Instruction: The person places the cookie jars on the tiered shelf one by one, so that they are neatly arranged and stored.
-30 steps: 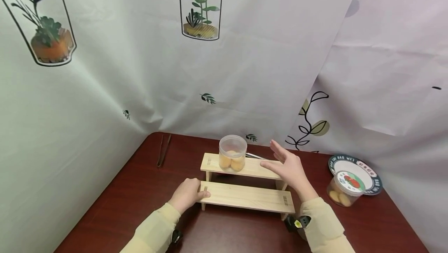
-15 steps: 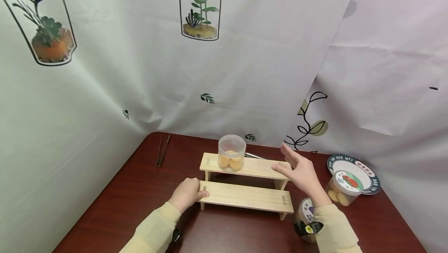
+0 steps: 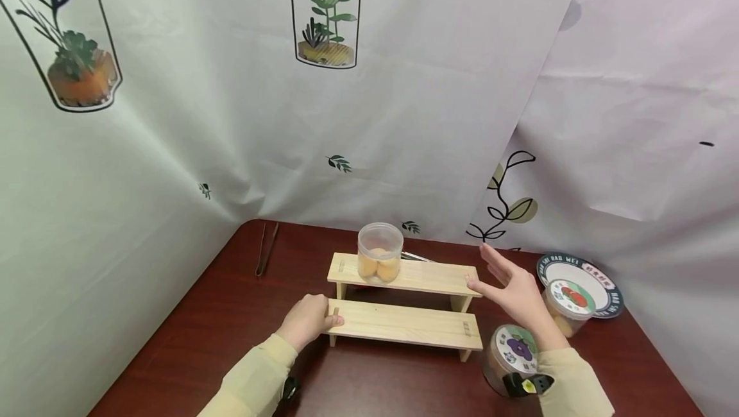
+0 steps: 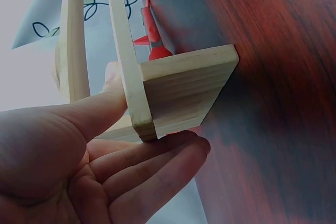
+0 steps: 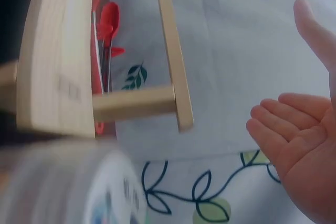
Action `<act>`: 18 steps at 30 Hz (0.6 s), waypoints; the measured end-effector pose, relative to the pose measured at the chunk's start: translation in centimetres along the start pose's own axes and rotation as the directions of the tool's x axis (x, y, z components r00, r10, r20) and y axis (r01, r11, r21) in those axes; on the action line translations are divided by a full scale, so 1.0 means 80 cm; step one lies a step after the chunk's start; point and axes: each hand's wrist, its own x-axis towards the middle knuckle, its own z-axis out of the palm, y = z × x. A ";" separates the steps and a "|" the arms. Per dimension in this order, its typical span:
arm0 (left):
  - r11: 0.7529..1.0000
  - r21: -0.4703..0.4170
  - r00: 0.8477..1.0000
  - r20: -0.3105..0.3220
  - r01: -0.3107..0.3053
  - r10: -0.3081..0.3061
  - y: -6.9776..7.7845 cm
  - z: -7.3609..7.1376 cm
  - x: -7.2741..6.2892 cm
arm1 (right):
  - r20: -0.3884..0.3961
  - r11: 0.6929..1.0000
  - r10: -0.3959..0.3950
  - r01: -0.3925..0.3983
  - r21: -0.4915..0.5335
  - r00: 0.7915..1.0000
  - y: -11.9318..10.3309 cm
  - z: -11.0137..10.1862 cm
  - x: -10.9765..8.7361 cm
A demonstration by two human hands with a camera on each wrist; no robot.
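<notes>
My left hand (image 3: 306, 321) grips the left end of the lower board of a two-tier wooden stand (image 3: 404, 324). In the left wrist view its thumb (image 4: 100, 111) lies on the board, and the fingers reach past the end panel (image 4: 184, 87). On the upper tier, left of its middle, stands a clear lidless jar (image 3: 379, 256) with round yellow cookies in its bottom. My right hand (image 3: 516, 295) hovers by the upper tier's right end, fingers extended and thumb spread, holding nothing. The right wrist view shows its bare palm (image 5: 299, 145) apart from the stand.
Near my right wrist stands a jar with a purple-flower lid (image 3: 514, 353). A tomato-lidded jar (image 3: 568, 305) overlaps a blue-rimmed plate (image 3: 612, 292) farther right. Metal tongs (image 3: 267, 253) lie at the back left. Red-ended utensils (image 5: 109, 22) lie behind the stand. Curtains border the table.
My right hand has moved right, away from the cookie jar, uncovering the purple-flower lid below it. The left hand keeps its grip, and the stand stays put.
</notes>
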 end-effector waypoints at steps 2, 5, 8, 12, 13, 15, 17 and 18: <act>1.000 -0.003 1.000 -0.013 -0.012 0.012 -0.002 0.002 0.000 | 0.002 1.000 0.007 -0.007 -0.014 1.000 0.007 -0.006 -0.003; 0.999 -0.005 0.999 -0.027 -0.037 0.036 -0.004 0.002 0.000 | 0.002 0.999 0.023 -0.023 -0.024 1.000 0.016 -0.015 -0.008; 0.999 -0.024 0.998 -0.032 -0.048 0.048 -0.006 0.004 0.000 | -0.013 0.998 0.038 -0.039 -0.043 0.999 0.024 -0.024 -0.015; 0.998 -0.052 1.000 -0.012 -0.026 0.025 -0.006 0.006 0.001 | -0.038 0.996 0.062 -0.064 -0.064 0.997 0.036 -0.036 -0.024; 0.998 -0.051 1.000 -0.007 -0.019 0.019 -0.006 0.005 0.001 | -0.046 0.995 0.070 -0.073 -0.070 0.997 0.039 -0.038 -0.026; 0.999 -0.047 1.000 0.000 -0.012 0.012 -0.005 0.004 0.001 | -0.066 0.992 0.081 -0.087 -0.095 0.995 0.046 -0.043 -0.029; 0.999 -0.038 1.000 0.005 -0.010 0.011 -0.004 0.003 0.002 | -0.079 0.986 0.096 -0.105 -0.127 0.992 0.054 -0.048 -0.032; 0.999 -0.035 1.000 0.006 -0.011 0.011 -0.004 0.003 0.002 | -0.086 0.981 0.109 -0.121 -0.149 0.990 0.058 -0.050 -0.033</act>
